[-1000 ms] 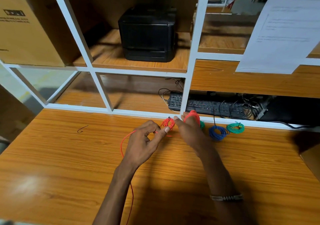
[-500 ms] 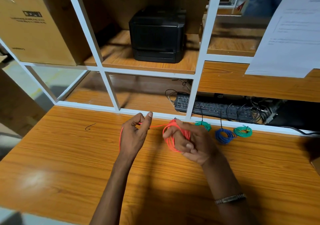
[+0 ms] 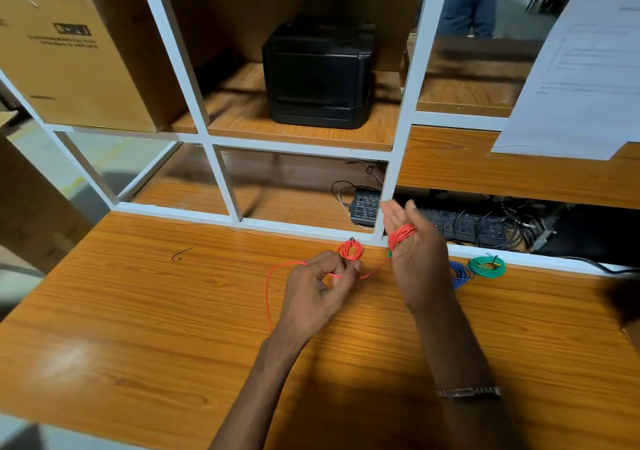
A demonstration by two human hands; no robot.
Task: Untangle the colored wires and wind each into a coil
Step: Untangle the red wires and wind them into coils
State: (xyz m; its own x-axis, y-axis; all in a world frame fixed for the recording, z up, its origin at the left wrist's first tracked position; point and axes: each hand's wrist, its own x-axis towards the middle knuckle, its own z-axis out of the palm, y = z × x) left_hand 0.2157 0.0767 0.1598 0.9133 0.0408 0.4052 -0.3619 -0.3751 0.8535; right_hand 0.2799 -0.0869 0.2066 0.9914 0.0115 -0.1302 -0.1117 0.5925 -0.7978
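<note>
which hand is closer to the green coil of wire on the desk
Right. The right hand, with red wire wound round its fingers, is just left of the green coil; the left hand is farther left.

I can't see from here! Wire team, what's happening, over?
Left hand pinches loose red wire. Right hand open, red loops wound round its fingers. Red coil, blue coil, green coil done. Nothing blocking.

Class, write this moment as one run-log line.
left hand: pinches loose red wire | right hand: red wire wound round straight fingers | tied red, blue, green coils: on wooden table
</note>
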